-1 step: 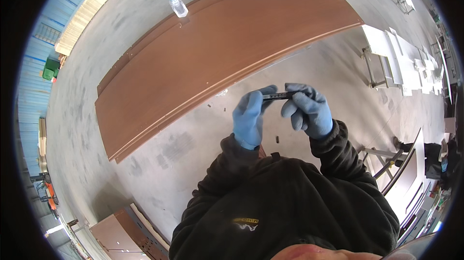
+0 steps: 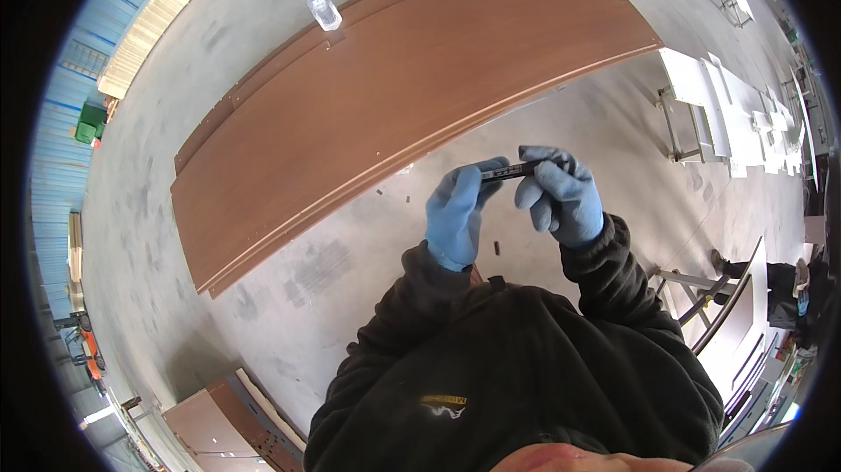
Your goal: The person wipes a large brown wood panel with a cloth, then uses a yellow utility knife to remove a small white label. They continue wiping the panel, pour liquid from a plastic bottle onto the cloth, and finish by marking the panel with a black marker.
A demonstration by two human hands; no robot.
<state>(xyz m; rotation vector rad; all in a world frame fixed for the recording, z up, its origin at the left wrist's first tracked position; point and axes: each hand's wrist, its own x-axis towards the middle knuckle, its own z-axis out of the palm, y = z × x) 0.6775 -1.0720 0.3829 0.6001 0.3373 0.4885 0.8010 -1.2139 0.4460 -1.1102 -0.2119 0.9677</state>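
Observation:
Both my hands wear blue gloves and are raised in front of my chest. My left hand and my right hand together hold a slim black pen-like stick with a pale label, one hand at each end. Its exact kind is too small to tell. Beyond my hands a long brown wooden panel lies flat on the grey concrete floor. A clear plastic water bottle stands at the panel's far edge. My black sleeves and jacket fill the lower middle of the view.
Several white panels rest on a metal rack at the right. Brown boards lie at the lower left, a pale board stack and a green bin at the far left. Another person stands at the right edge. Small dark bits dot the floor.

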